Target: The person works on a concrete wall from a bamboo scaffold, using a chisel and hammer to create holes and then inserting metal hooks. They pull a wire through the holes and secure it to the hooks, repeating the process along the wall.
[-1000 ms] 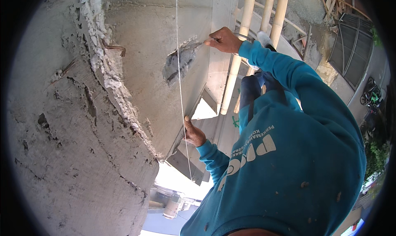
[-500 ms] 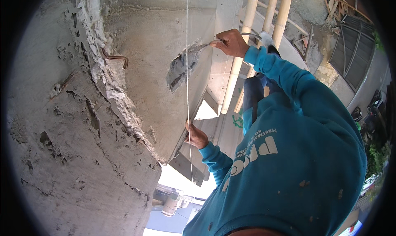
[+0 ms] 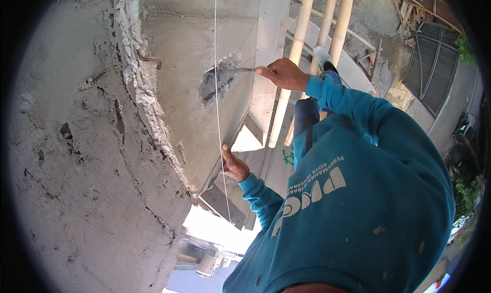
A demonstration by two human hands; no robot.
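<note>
My right hand (image 3: 284,74) is closed around a thin, dark metal tool (image 3: 246,69), its thumb lying along the handle side. The far end of the tool meets a rough dark grey patch (image 3: 221,80) in the concrete face (image 3: 179,42). What shape the tool's end has is hard to see, as it blends into the patch. Lower down, my left hand (image 3: 236,166) holds the edge of the same concrete, thumb pointing up and most fingers hidden. A taut white string (image 3: 217,52) runs in front of the concrete, between the patch and me.
Bamboo poles (image 3: 299,32) stand beyond my right hand, near my legs. A jagged ridge of rough mortar (image 3: 146,91) crosses the concrete on the left, with a bent rusty metal piece (image 3: 152,61) sticking out. Far right, a dark metal-framed panel (image 3: 434,57) lies near wood scraps.
My right hand has come lower relative to the patch, and the tool has swung from slanted to nearly level. My left hand stays at the concrete edge, its thumb showing more. The view has shifted slightly.
</note>
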